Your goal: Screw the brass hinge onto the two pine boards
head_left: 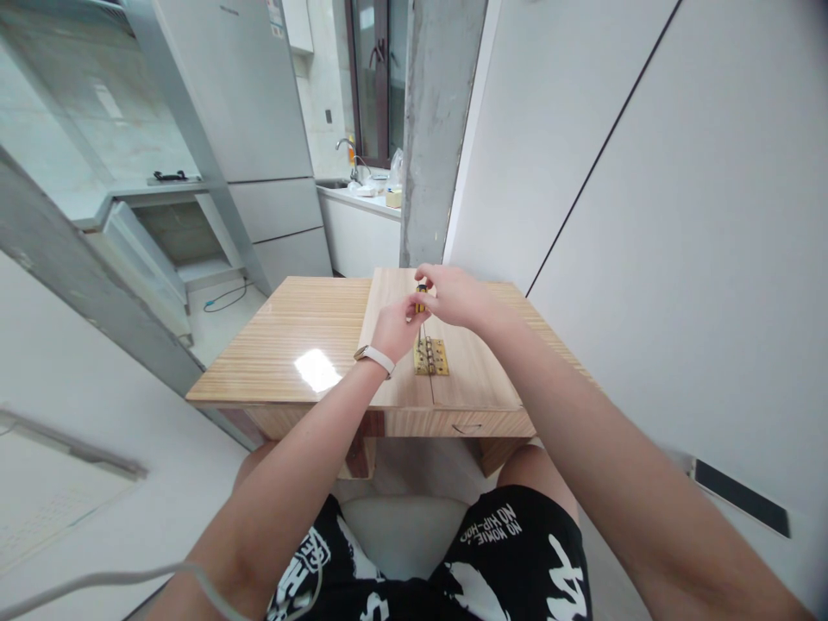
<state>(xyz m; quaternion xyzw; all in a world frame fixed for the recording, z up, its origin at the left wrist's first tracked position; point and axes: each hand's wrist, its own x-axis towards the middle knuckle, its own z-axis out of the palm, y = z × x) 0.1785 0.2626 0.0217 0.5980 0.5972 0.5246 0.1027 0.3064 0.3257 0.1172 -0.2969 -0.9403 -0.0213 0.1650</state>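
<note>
A screwdriver (422,297) with a yellow and black handle stands nearly upright over a brass hinge (430,356). Its thin shaft runs down to the hinge's left leaf; the exact tip contact is too small to make out. My left hand (398,326), with a watch on the wrist, pinches the lower part of the handle. From the right, my right hand (453,293) curls its fingers around the top of the handle. The hinge lies open across the seam between two pale wooden boards (401,379) on the table.
The boards rest on a wood-striped table (259,345) with a drawer handle (467,429) at its front. A white wall (647,259) rises close on the right. Behind are a refrigerator (226,95), a concrete pillar (440,129) and a sink counter (362,203). A cable (129,576) crosses the lower left.
</note>
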